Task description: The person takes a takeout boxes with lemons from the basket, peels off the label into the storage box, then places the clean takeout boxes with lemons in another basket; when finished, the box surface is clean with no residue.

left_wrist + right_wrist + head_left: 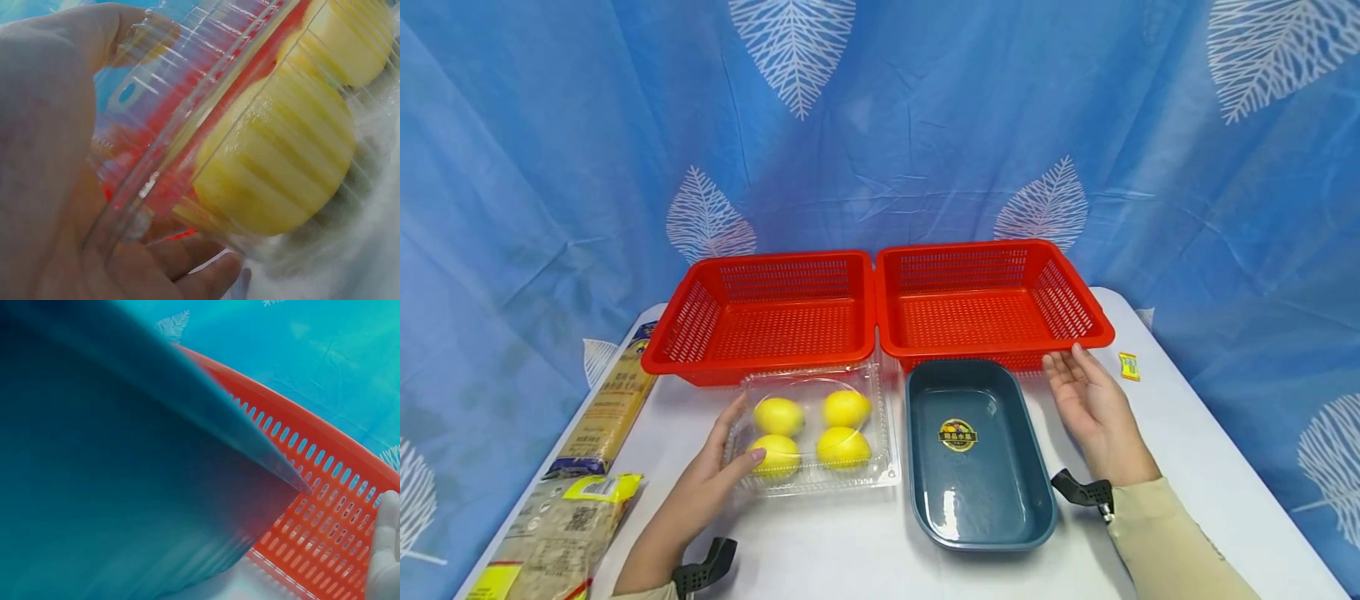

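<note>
My left hand [703, 479] grips the left side of a clear plastic clamshell box [883, 454], thumb over the lid. Several yellow lemons [844, 447] lie inside the box; in the left wrist view one lemon [275, 156] shows large through the ribbed plastic. My right hand [1093, 408] is palm up with its fingers extended, fingertips right at the front rim of the right red basket [973, 321]. Between the hands sits a dark blue rectangular tray [992, 492] with a gold and black label on its bottom. Its wall [125, 456] fills much of the right wrist view.
A left red basket [775, 333] stands beside the right one, against a blue curtain [925, 125]. On the table's left edge lie a long golden packet [613, 408] and a clear packet with yellow ends [561, 525]. A small yellow packet [1129, 367] lies at the right.
</note>
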Tool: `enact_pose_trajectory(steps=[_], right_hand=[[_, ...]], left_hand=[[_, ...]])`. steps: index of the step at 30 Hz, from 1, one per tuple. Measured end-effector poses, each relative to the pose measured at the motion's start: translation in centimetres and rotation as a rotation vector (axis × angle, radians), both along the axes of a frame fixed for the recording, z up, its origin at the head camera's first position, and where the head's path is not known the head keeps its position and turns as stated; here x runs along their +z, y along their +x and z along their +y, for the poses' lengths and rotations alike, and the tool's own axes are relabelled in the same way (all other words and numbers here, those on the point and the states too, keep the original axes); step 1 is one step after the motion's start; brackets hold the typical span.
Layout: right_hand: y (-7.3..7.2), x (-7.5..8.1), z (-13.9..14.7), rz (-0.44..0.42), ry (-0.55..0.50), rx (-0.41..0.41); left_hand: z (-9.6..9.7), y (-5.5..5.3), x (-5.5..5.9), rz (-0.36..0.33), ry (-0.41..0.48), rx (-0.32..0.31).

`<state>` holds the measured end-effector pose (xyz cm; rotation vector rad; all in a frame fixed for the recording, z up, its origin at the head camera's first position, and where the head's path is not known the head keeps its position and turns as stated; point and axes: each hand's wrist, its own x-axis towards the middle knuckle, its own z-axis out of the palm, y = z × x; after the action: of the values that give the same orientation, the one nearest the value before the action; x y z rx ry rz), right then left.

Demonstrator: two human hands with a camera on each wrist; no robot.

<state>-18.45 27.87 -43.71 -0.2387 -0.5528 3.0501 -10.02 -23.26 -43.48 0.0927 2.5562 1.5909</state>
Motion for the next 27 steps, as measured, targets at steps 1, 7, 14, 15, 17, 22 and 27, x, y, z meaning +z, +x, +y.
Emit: enact_pose_trajectory(steps=[1, 7, 14, 15, 17, 22, 27], right_hand=[[0.0, 0.0, 0.0, 0.000, -0.012, -0.010], [0.1, -0.2, 0.2, 0.003, -0.086, -0.043], [-0.1, -0.5, 0.2, 0.020, -0.102, -0.033], [-0.1, -0.6, 0.2, 0.021, -0.107, -0.031], [-0.1, -0.7, 0.3, 0.018, -0.120, -0.027], [0.0, -0.7, 0.3, 0.009, -0.132, -0.029], [-0.1, -1.0, 0.4, 0.031, -0.128, -0.018]], left_hand=[[0.1, 0.0, 0.0, 0.003, 0.004, 0.009], [1.1, -0.3, -0.1, 0.003, 0.088, 0.141], [2.7, -0.3, 0.0, -0.035, 0.443, 0.377], [2.8, -0.3, 0.1, -0.043, 0.507, 0.401], [2.7, -0.1, 0.5, -0.064, 0.598, 0.456], [2.2, 0.5, 1.7, -0.113, 0.745, 0.598], [1.5, 1.2, 3.0, -0.107, 0.771, 0.659]])
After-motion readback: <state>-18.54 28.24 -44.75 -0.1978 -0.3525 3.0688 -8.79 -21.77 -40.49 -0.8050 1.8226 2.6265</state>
